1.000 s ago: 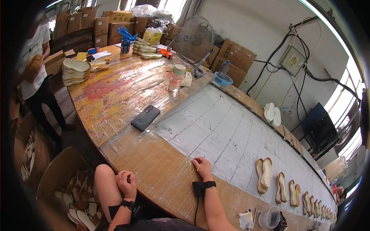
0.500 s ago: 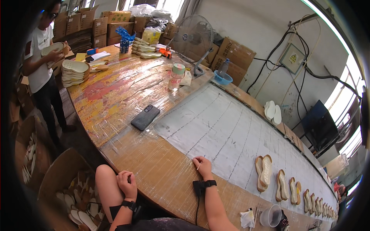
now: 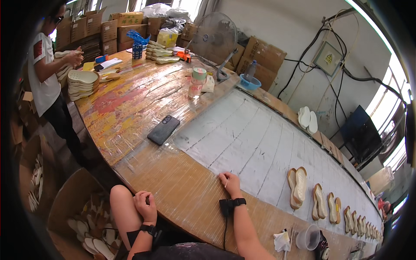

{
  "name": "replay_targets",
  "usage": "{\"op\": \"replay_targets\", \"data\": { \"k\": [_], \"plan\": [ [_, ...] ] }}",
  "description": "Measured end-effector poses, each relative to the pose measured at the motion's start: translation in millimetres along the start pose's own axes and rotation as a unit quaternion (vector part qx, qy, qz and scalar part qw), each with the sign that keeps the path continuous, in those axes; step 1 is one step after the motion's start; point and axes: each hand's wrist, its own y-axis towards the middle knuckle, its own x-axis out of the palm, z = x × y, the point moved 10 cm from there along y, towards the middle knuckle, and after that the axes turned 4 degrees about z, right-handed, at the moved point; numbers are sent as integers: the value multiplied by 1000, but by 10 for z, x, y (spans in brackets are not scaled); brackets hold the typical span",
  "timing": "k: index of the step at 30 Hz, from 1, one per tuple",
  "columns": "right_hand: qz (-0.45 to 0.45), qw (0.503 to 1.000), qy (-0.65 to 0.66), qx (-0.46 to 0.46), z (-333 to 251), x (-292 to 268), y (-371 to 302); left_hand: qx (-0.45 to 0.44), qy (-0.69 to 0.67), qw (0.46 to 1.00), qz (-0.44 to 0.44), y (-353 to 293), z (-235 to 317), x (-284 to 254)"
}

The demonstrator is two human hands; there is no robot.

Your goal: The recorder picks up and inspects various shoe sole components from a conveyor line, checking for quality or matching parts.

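My right hand [image 3: 229, 183] rests at the near edge of the grey-white lined sheet [image 3: 234, 134]. Its fingers pinch a thin white stick [image 3: 225, 183]. A dark band and a small black box [image 3: 225, 207] with a cable are at that wrist. My left hand [image 3: 145, 206] lies curled on my bare knee [image 3: 122, 203], with nothing visible in it. To the right of my right hand, a pair of cream shoe soles with brown edges [image 3: 297, 187] stands on the sheet. More sole pairs [image 3: 319, 202] run in a row toward the far right.
A dark phone [image 3: 164, 130] and a pink-labelled jar [image 3: 197, 82] are on the film-covered table [image 3: 130, 117]. A clear plastic cup [image 3: 308, 237] stands near right. Boxes of soles [image 3: 73, 208] stand at lower left. Behind the sole stack [image 3: 82, 82], a person [image 3: 45, 73] handles soles.
The person at the left has turned, and their hands have shifted right toward the sole stack. My hands keep their poses. The whole view has shifted slightly.
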Motion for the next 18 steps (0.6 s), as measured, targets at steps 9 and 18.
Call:
{"op": "replay_targets", "data": {
  "k": [9, 18],
  "plan": [
    [23, 999, -19, -16, -13, 1, -14, 1, -4, 1000, -3, 1, -14, -2],
    [41, 998, -39, -17, -64, -171, -31, 19, -9, 1000, -12, -42, 17, 92]
  ]
}}
